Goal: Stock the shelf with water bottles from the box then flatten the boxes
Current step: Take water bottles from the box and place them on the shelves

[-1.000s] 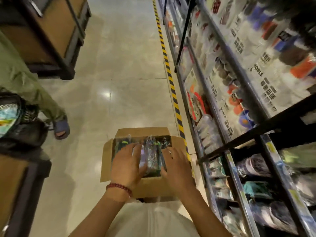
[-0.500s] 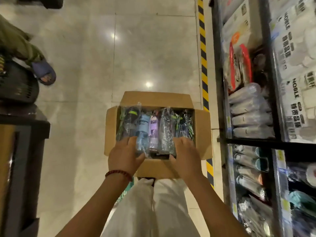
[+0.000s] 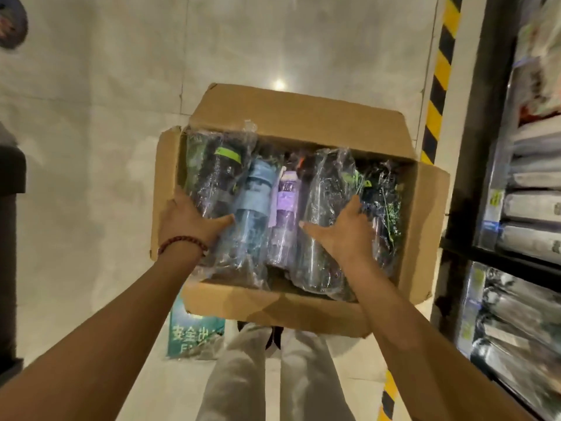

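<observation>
An open cardboard box (image 3: 297, 117) sits on the floor in front of me, flaps spread. Several plastic-wrapped water bottles lie side by side in it: a dark one with a green band (image 3: 218, 168), a blue one (image 3: 255, 196), a purple one (image 3: 285, 205), a clear dark one (image 3: 328, 177) and one at the right (image 3: 385, 196). My left hand (image 3: 188, 220) digs in at the left of the row, thumb across the blue bottle, fingers hidden. My right hand (image 3: 346, 229) grips the clear dark bottle, thumb spread over it, fingers tucked down its right side.
A black store shelf (image 3: 473, 208) filled with wrapped bottles runs along the right. A yellow-black floor stripe (image 3: 440, 71) borders it. A green floor sign (image 3: 194, 332) lies under the box's near edge, by my legs (image 3: 273, 375). Dark furniture (image 3: 9, 208) stands at the left.
My view has dropped closer over the box. Both hands have slid from the bottles' near ends to farther along the row, spreading apart and digging in around the bottles.
</observation>
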### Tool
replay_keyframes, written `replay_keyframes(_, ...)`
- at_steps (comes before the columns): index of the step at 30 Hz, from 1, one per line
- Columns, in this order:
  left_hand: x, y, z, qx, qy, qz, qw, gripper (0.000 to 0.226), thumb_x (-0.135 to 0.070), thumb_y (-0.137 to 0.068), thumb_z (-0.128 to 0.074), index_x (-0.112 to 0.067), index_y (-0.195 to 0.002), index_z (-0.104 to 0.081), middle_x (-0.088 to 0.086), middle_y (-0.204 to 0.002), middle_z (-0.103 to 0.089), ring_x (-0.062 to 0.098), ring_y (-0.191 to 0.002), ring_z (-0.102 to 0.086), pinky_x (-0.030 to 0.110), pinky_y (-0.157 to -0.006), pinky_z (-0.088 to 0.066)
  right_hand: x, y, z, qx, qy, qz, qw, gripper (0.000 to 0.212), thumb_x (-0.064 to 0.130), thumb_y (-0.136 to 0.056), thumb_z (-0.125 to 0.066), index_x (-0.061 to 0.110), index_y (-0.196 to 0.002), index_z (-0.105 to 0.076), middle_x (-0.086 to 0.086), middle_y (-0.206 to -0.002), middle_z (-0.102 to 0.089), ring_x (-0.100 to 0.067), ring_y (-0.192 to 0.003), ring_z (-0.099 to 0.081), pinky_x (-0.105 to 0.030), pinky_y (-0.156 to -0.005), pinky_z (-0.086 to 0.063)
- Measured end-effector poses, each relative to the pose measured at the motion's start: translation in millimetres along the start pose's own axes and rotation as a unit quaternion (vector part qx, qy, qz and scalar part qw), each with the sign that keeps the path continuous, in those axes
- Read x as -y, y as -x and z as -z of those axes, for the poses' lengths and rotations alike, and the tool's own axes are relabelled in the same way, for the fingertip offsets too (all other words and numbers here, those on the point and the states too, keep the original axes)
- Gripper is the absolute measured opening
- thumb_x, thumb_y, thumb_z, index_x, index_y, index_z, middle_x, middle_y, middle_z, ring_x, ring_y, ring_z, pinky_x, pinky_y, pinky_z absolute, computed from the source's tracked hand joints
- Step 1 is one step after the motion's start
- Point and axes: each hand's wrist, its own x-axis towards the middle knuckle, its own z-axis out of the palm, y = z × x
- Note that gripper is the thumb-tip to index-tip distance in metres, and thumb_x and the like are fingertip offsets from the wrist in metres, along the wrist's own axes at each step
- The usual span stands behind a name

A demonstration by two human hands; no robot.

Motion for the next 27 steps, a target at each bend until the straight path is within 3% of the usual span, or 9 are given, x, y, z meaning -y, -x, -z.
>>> replay_keyframes(3,0.5,-11.2,-13.2,0.03,0.016,0.012,0.999,0.096,-0.049,-0.057,-0.084,-0.009,-0.132,-0.038,0.013,-0.123,-0.058,0.034,-0.108,-0.057,0.044,-0.087,-0.051,5.7,-15.0,-16.1,0.024,-0.084,-0.044,0.995,0.125,0.05,-0.073,-0.076,0.01,-0.15,0.014,-0.018,-0.154,-0.026,-0.036,-0.134,-0.038,-0.041,-0.104,-0.039)
replay_keyframes(6,-5.8,-16.5,-21.4,0.034,0.013,0.025,0.999,0.1,-0.046,-0.057,-0.085,-0.008,-0.134,-0.033,0.014,-0.125,-0.057,0.034,-0.109,-0.057,0.041,-0.085,-0.049,8.1,-20.7,-30.1,-0.02,-0.096,-0.049,0.994,0.123,0.046,-0.071,-0.08,0.013,-0.151,0.008,-0.018,-0.15,-0.03,-0.036,-0.128,-0.043,-0.042,-0.101,-0.041)
replay_keyframes(9,-7.7,-19.0,-23.7,0.029,-0.013,0.033,0.999,0.097,-0.049,-0.057,-0.084,-0.007,-0.13,-0.035,0.013,-0.12,-0.057,0.032,-0.104,-0.058,0.04,-0.082,-0.05,11.4,-20.0,-33.2,-0.048,-0.097,-0.049,0.993,0.116,0.042,-0.071,-0.081,0.017,-0.15,0.0,-0.015,-0.142,-0.038,-0.032,-0.112,-0.053,-0.039,-0.086,-0.047)
replay_keyframes(12,-8.2,-17.2,-17.4,0.036,-0.019,0.035,0.999,0.087,-0.047,-0.059,-0.083,-0.007,-0.123,-0.04,0.01,-0.11,-0.06,0.03,-0.095,-0.06,0.037,-0.075,-0.049,14.6,-17.2,-26.5,-0.043,-0.119,-0.062,0.99,0.11,0.036,-0.073,-0.08,0.019,-0.15,-0.004,-0.01,-0.139,-0.043,-0.024,-0.098,-0.052,-0.03,-0.073,-0.04)
replay_keyframes(16,-13.9,-6.4,4.9,0.059,0.056,0.046,0.996,0.085,-0.04,-0.061,-0.084,-0.007,-0.126,-0.04,0.003,-0.104,-0.054,0.023,-0.089,-0.053,0.034,-0.076,-0.045,19.5,0.5,-14.0,-0.03,-0.151,-0.056,0.986,0.112,0.039,-0.073,-0.078,0.017,-0.151,-0.001,-0.01,-0.148,-0.034,-0.032,-0.126,-0.045,-0.039,-0.092,-0.043)
replay_keyframes(20,-19.1,28.1,30.4,0.042,0.168,0.02,0.985,0.079,-0.033,-0.057,-0.085,-0.011,-0.122,-0.046,0.004,-0.107,-0.06,0.021,-0.088,-0.057,0.035,-0.08,-0.051,35.4,39.9,4.9,-0.013,-0.216,-0.023,0.976,0.112,0.034,-0.076,-0.077,0.019,-0.152,0.004,-0.005,-0.157,-0.021,-0.028,-0.139,-0.03,-0.044,-0.108,-0.032)
replay_keyframes(24,-34.3,69.5,66.2,0.034,0.245,-0.012,0.969,0.074,-0.03,-0.052,-0.088,-0.015,-0.115,-0.051,0.0,-0.1,-0.065,0.021,-0.088,-0.064,0.042,-0.081,-0.055,52.2,87.1,41.1,-0.015,-0.272,0.014,0.962,0.109,0.03,-0.077,-0.076,0.022,-0.152,0.003,-0.002,-0.157,-0.019,-0.024,-0.141,-0.026,-0.039,-0.109,-0.029)
replay_keyframes(27,-50.3,103.2,99.4,0.026,0.276,-0.046,0.96,0.077,-0.031,-0.051,-0.09,-0.016,-0.116,-0.052,0.0,-0.1,-0.066,0.019,-0.088,-0.064,0.039,-0.079,-0.056,62.9,127.5,76.7,-0.037,-0.284,0.045,0.957,0.11,0.031,-0.076,-0.077,0.024,-0.152,0.002,0.0,-0.156,-0.022,-0.023,-0.14,-0.028,-0.038,-0.107,-0.03)
